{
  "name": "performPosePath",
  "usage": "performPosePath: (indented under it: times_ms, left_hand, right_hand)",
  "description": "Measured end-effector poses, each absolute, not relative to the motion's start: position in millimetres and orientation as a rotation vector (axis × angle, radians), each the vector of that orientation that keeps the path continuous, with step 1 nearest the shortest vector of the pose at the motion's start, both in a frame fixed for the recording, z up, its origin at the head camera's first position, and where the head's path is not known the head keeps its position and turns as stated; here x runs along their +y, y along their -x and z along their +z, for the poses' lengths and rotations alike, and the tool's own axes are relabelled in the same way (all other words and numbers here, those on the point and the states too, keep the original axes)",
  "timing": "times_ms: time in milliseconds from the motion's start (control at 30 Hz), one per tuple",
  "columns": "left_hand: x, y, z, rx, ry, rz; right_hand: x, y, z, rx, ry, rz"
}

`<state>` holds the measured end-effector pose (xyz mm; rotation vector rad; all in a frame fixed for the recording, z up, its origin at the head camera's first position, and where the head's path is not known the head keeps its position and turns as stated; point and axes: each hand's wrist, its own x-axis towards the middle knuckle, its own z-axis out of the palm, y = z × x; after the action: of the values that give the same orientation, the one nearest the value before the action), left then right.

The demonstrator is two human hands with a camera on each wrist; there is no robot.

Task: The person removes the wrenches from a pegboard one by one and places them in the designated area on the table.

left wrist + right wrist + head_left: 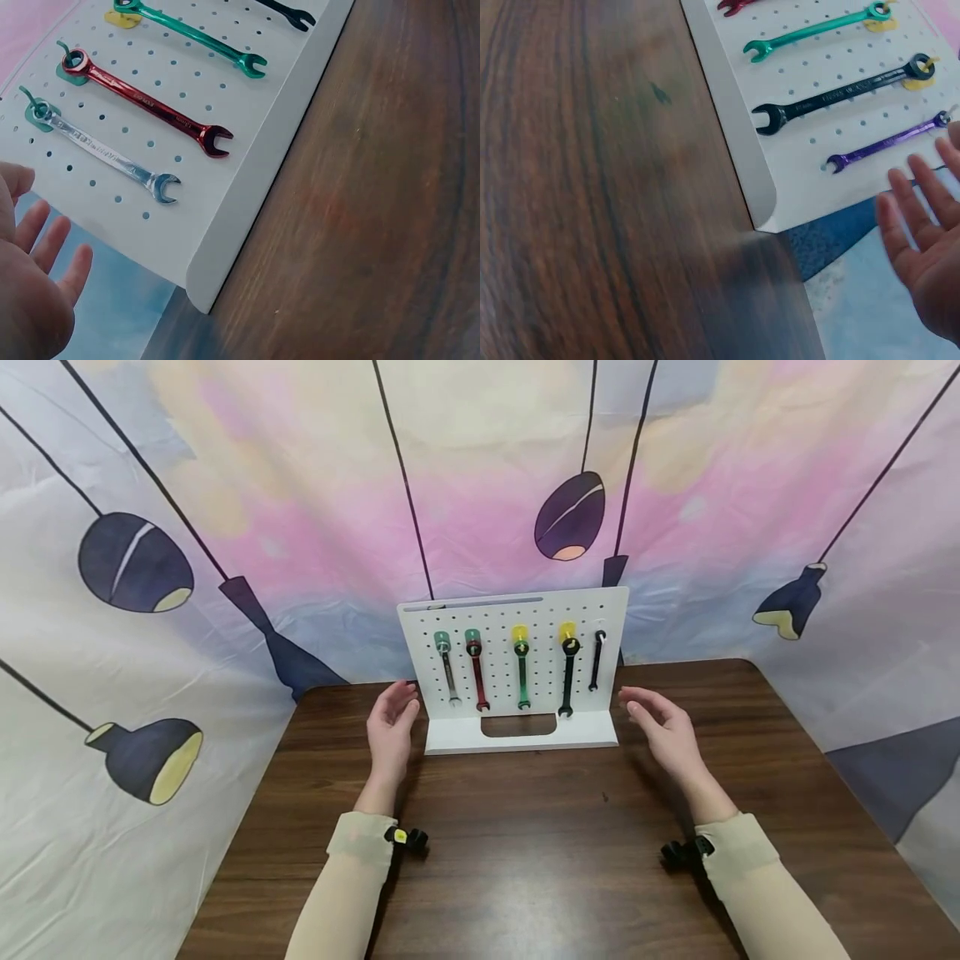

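A white pegboard [540, 677] stands on the table with several combination wrenches hanging from its hooks. From left to right they are a silver wrench [105, 154], a red wrench [146, 103], a green wrench [817, 31], a large black wrench [840, 96] and a small purple wrench [889, 145]. My left hand [392, 727] is just off the board's left edge, nearest the silver wrench, with fingers relaxed and nothing held. Off the right edge, nearest the purple wrench, my right hand [666, 731] has its fingers loosely spread and holds nothing.
The brown wooden table [510, 843] runs from the board toward me. Behind it hangs a cloth backdrop [480, 468] printed with lamps. The board's base has an oblong cut-out at the front. Small black cameras [678, 855] sit on both wrists.
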<state>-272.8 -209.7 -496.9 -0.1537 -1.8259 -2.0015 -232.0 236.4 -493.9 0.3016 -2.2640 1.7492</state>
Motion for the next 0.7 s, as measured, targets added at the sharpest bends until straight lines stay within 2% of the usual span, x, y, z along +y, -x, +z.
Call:
performPosePath:
  times_ms: [200, 467, 700]
  left_hand:
    - [-215.7, 287.0, -483.3, -1.841, 0.186, -1.95]
    - [-225.3, 313.0, -450.1, -1.979, 0.228, -1.869]
    - [-223.1, 328.1, -445.5, -2.032, 0.166, -1.901]
  right_hand:
    - [228.9, 234.8, -490.5, -2.104, -0.398, 1.785]
    - [222.1, 251.3, -482.2, -1.921, -0.397, 1.95]
    - [220.0, 262.2, -488.1, -1.768, -0.37, 2.142]
